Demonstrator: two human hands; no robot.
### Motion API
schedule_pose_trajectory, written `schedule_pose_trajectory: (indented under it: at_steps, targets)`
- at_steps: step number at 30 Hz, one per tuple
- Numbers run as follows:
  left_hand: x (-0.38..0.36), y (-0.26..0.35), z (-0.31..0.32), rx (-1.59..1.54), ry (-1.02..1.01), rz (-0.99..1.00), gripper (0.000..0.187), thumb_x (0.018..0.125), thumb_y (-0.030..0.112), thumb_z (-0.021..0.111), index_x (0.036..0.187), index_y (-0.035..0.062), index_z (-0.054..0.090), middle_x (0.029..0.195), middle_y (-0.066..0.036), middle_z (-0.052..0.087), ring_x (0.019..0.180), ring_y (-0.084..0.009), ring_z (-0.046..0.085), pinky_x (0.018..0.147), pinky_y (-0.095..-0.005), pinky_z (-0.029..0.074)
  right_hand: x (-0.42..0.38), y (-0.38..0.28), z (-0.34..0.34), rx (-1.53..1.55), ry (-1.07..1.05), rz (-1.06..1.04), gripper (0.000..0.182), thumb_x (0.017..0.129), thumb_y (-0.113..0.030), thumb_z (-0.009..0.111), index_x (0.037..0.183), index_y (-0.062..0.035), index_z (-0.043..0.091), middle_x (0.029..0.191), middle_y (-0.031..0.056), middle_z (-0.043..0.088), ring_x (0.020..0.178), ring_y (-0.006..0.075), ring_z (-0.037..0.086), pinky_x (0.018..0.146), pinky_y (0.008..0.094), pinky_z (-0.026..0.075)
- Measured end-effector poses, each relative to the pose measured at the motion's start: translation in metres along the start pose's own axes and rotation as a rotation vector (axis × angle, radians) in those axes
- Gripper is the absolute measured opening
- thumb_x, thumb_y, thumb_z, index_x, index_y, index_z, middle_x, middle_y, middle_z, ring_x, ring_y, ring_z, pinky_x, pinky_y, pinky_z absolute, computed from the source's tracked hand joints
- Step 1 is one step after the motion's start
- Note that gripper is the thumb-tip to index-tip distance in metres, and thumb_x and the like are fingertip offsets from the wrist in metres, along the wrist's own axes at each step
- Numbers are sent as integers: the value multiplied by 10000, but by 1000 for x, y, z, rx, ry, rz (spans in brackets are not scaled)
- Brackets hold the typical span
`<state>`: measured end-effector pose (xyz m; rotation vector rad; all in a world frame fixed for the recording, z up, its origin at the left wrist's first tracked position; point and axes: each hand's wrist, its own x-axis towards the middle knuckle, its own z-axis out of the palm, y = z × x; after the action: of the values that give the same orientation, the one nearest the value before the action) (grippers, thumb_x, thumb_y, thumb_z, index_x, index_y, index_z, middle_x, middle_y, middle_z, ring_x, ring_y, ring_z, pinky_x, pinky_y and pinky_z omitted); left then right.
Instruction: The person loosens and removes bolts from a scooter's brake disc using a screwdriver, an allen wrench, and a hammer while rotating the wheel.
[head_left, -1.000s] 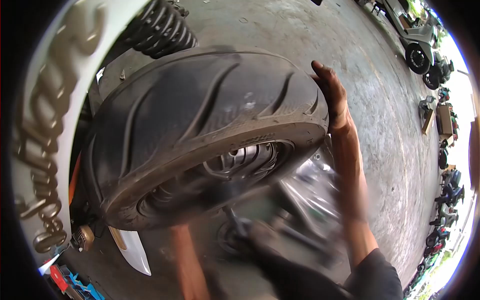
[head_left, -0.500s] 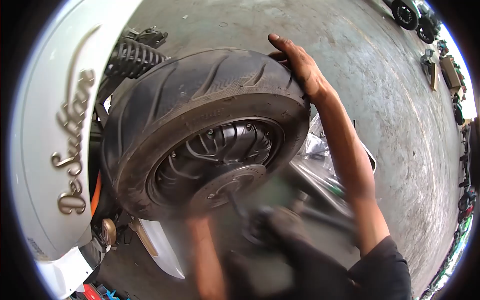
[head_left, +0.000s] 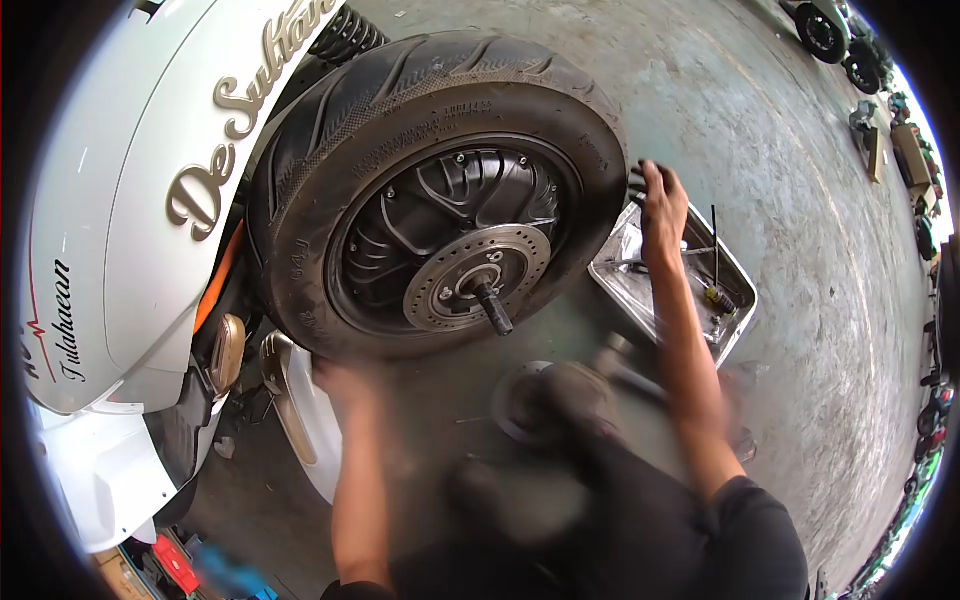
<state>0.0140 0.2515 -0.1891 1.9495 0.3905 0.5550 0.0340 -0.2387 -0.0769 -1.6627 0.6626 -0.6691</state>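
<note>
A scooter's rear wheel with a black grooved tyre (head_left: 590, 130) fills the middle of the view. Its black finned hub (head_left: 400, 235) carries a drilled brake disc (head_left: 525, 255), and a bare axle (head_left: 492, 308) sticks out of the centre. My right hand (head_left: 662, 205) is beside the tyre's right edge, its fingers apart and nothing in them; it looks clear of the rubber. At the tyre's lower edge, my left hand (head_left: 345, 385) is smeared by motion, so its fingers and any contact cannot be made out.
White scooter bodywork (head_left: 120, 200) lines the left, with a coil spring (head_left: 345, 35) behind the tyre. A metal tray (head_left: 738, 335) holding parts lies on the floor to the right. Red (head_left: 175, 563) and blue items lie at lower left. Parked vehicles (head_left: 820, 35) stand far right.
My right hand has come off the top of the tyre and moved down to its right side. The left hand has shifted left. The wheel appears higher and more face-on as the view shifted.
</note>
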Motion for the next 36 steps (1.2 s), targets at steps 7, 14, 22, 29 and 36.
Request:
schedule_pose_trajectory:
  at_steps: [7,14,22,29,36]
  targets:
    - [-127,24,-22,429,-1409,502,353,906,306,669,1168,75,615,1181,-121,597,1061,-296,605,875,-421,506,-191,95,-125,-616,-91,177,308,882,-186,695,1154,-45,660,1071,161,680,982,296,646,884,391,499]
    - [-108,4,21,710,-1813,1197,531,854,296,686,1345,155,538,1270,-104,554,1182,-298,562,958,-432,486,-296,155,-190,-958,-455,-45,632,841,-158,690,1437,-92,491,1541,207,373,1383,429,369,1150,466,336]
    - [-203,22,-16,319,-1786,1259,715,766,484,774,1322,104,534,1198,-97,582,1120,-311,600,894,-433,544,-308,91,-207,-1144,-699,210,737,820,-108,666,1499,-171,388,1528,199,402,1397,372,406,1113,456,413]
    - [-208,81,-11,448,-1956,753,404,808,127,698,1165,7,554,1148,-175,595,1037,-348,631,909,-443,528,-322,106,-201,-1007,-398,25,621,836,-141,688,1420,-124,476,1377,180,497,1293,380,456,1081,480,385]
    - [-124,266,39,-321,-1393,1096,238,816,258,703,750,44,624,730,-120,633,773,-326,655,757,-443,511,-253,150,-174,-961,-386,-10,604,826,-268,696,1381,-133,500,1336,162,517,1242,388,473,1005,538,411]
